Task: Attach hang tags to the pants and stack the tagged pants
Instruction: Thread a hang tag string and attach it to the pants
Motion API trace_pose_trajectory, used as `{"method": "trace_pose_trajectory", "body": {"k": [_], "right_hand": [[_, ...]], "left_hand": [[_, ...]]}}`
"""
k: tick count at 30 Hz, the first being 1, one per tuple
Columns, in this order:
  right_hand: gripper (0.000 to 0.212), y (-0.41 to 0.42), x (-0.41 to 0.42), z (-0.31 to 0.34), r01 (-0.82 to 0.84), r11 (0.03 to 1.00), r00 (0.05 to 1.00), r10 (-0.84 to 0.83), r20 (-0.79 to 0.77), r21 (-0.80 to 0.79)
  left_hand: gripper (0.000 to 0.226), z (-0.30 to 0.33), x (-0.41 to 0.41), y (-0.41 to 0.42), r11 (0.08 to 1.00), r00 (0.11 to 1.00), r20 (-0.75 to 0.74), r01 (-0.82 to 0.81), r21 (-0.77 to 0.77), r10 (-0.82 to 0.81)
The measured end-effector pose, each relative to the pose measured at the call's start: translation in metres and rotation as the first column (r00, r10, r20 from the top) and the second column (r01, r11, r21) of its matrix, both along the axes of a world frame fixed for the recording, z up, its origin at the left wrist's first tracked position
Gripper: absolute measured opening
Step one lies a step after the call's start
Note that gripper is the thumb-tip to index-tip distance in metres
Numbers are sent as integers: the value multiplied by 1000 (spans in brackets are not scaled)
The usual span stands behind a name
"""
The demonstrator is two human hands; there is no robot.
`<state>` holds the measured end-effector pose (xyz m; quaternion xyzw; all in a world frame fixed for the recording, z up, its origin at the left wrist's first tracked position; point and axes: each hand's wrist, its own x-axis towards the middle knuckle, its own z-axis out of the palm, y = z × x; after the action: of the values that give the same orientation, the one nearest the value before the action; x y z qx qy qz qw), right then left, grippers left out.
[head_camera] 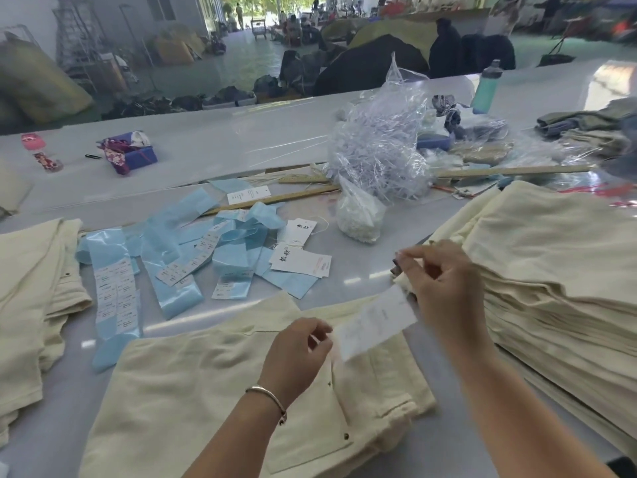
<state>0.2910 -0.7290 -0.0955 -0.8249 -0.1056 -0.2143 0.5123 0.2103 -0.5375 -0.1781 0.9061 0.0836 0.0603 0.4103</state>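
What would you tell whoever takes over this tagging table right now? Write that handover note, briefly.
Left hand: fingers curled at the near end of the white hang tag.
Right hand: pinching near the tag's far end, likely its string; blurred.
Cream pants lie flat in front, tag not visibly attached yet.
Tall stack of folded pants on the right; another pile on the left; I cannot tell which is tagged.
Spare hang tags and blue sticker strips lie mid-table.
Left: attach this tag, stack, repeat.

**Blurred print, cropped cloth**

The white tag (375,320) is motion-blurred — its print unreadable. Label strips (115,294) carry text too small to read. The right-hand pants stack (558,270) runs off the frame's edge — as does the left pile (27,288).
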Motion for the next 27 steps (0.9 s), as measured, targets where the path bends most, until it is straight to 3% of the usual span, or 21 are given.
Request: {"method": "trace_pose_trajectory", "body": {"k": [3, 7, 11, 15, 19, 23, 25, 27], "right_hand": [[3, -11, 18, 18, 9, 999, 981, 1, 192, -50], [3, -10, 27, 14, -194, 978, 949, 205, 240, -72], [5, -15, 15, -35, -405, 901, 911, 412, 14, -157], [9, -32, -11, -90, -521, 852, 802, 466, -374, -55], [24, -43, -34, -111, -581, 812, 696, 529, -486, 53], [32, -48, -46, -114, -562, 811, 670, 560, -487, 159], [38, -51, -51, -116, -578, 808, 692, 561, -454, 116], [31, -53, -55, -120, -577, 816, 734, 541, -410, 44]], "left_hand": [[17, -21, 1, -13, 999, 995, -94, 29, 38, -25], [35, -32, 11, -36, 982, 989, -122, 100, 162, -81], [33, -30, 15, -61, 956, 990, -54, 137, 261, -128], [43, -40, 1, -83, 868, 943, -225, 316, 384, -244], [37, -59, -9, -82, 822, 943, -240, 322, 470, -232], [21, -58, -8, -80, 881, 936, -231, 334, 336, -266], [16, -53, -6, -77, 947, 940, -252, 277, 161, -232], [15, -49, -2, -74, 979, 934, -306, 202, 20, -186]]}}
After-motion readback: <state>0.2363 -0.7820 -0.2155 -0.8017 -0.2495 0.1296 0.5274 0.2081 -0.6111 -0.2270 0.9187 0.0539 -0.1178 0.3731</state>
